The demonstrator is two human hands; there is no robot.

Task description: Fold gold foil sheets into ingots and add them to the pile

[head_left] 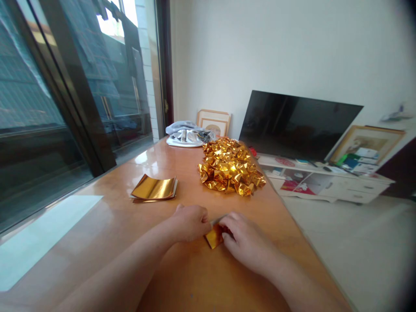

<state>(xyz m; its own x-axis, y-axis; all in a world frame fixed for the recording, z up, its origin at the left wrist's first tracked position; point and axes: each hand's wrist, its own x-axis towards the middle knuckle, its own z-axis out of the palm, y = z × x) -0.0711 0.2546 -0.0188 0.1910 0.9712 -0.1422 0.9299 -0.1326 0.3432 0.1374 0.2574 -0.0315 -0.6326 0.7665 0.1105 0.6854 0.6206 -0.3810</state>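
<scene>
Between my two hands, low over the wooden table (182, 277), is a partly folded sheet of gold foil paper (213, 237). My left hand (192, 222) has its fingers curled and closed on the left edge of this sheet. From the other side, my right hand (238, 234) pinches the right part, with thumb and fingertips bent over it. A pale strip shows along the sheet's upper edge. Beyond my left hand lies a stack of flat gold foil sheets (154, 188), slightly curled. Past my right hand sits a heap of folded gold foil pieces (229, 167).
Folded cloth and bags (186, 133) rest at the table's far end, before a framed picture (213, 121). A pale sheet (42, 234) covers the left edge. Beyond the table's right edge stand a low white cabinet (338, 186) and a television (299, 125). Glass doors (107, 86) flank the left.
</scene>
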